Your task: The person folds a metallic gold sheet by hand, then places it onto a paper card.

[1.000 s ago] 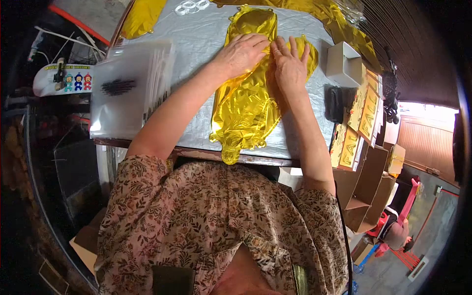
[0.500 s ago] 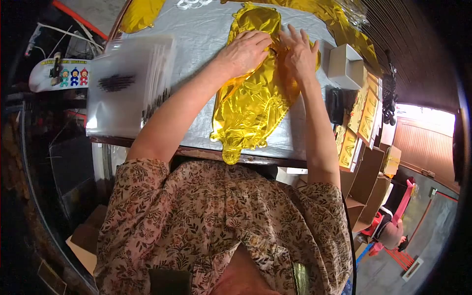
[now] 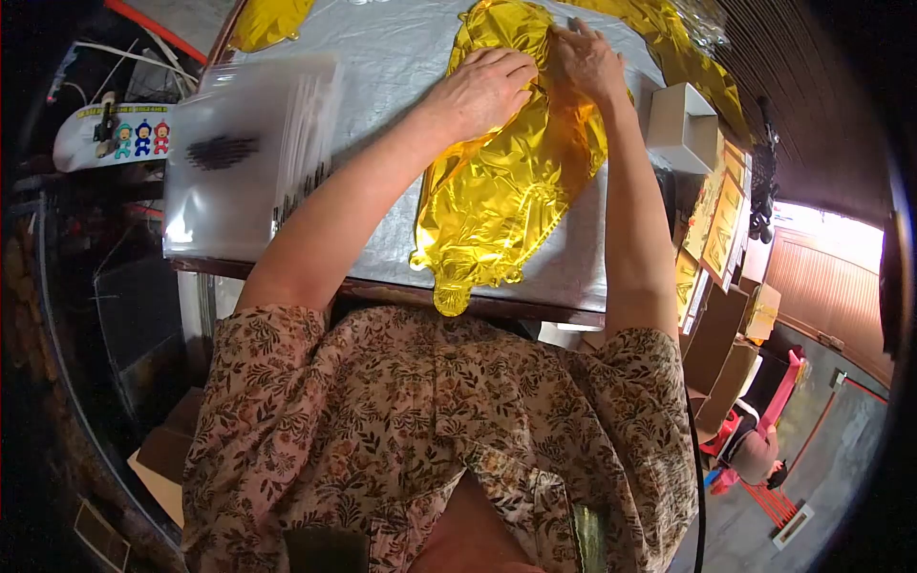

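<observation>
A crinkled gold foil balloon point(image 3: 497, 205), flat and uninflated, lies lengthwise on the silver-covered table point(image 3: 377, 215). Its rounded tab hangs over the near edge. My left hand point(image 3: 489, 88) is across the upper part of the foil, its fingers bent together around a fold; the fingertips are partly hidden. At the balloon's upper right edge is my right hand point(image 3: 589, 62), with its fingers stretched out and somewhat apart against the foil. Between the hands the foil is raised in creases with orange reflections.
Stacked clear plastic bags point(image 3: 229, 181) lie on the left. A white open box point(image 3: 683, 129) stands at the right, near printed yellow cards point(image 3: 721, 229). More gold foil point(image 3: 659, 38) runs along the far right edge. Cardboard boxes point(image 3: 721, 353) and another person point(image 3: 755, 454) are farther right.
My right hand has moved upward along the foil's right side, and its fingers are less spread. My left hand has shifted slightly up, and the upper foil has been drawn into different folds.
</observation>
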Action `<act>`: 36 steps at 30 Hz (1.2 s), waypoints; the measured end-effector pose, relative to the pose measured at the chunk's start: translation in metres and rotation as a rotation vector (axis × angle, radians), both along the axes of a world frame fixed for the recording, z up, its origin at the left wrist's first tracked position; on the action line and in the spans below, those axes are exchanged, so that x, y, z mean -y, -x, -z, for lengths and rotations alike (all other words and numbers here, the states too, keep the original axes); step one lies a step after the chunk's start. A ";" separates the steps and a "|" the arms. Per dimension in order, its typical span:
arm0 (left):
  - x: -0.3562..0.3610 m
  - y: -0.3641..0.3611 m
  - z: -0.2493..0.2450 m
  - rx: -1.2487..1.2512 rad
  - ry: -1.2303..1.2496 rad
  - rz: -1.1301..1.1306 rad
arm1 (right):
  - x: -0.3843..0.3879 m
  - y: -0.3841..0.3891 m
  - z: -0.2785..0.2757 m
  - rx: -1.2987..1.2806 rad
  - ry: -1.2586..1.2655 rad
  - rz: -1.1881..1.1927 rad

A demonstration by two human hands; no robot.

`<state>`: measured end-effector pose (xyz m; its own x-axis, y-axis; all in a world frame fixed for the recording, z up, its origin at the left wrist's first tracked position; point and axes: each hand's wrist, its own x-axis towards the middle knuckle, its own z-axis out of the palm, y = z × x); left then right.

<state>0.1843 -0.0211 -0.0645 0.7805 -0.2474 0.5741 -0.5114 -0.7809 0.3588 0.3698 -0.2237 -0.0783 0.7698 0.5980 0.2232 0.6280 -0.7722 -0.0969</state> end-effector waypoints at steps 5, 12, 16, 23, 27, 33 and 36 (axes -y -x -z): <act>0.000 0.001 -0.002 -0.026 -0.026 -0.011 | 0.001 0.024 -0.024 -0.101 -0.036 0.007; 0.001 0.002 -0.002 -0.046 -0.020 -0.031 | 0.015 0.025 -0.023 -0.118 0.044 -0.119; -0.002 -0.001 0.002 -0.031 -0.012 -0.012 | 0.012 0.036 -0.030 -0.105 0.080 -0.119; -0.002 -0.001 -0.001 -0.072 -0.041 -0.026 | 0.033 0.102 -0.068 -0.385 -0.314 0.032; -0.002 0.000 -0.004 -0.061 -0.013 0.025 | 0.049 0.164 -0.061 0.083 0.114 0.365; -0.002 -0.002 0.004 -0.020 -0.067 0.016 | 0.035 0.175 -0.030 0.289 -0.277 0.476; -0.003 -0.007 0.008 -0.001 -0.049 0.034 | 0.030 0.169 -0.026 0.155 -0.341 0.581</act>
<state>0.1908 -0.0186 -0.0722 0.7719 -0.3020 0.5595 -0.5377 -0.7797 0.3208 0.2012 -0.2540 -0.0518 0.8880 -0.0254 0.4592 0.1476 -0.9300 -0.3368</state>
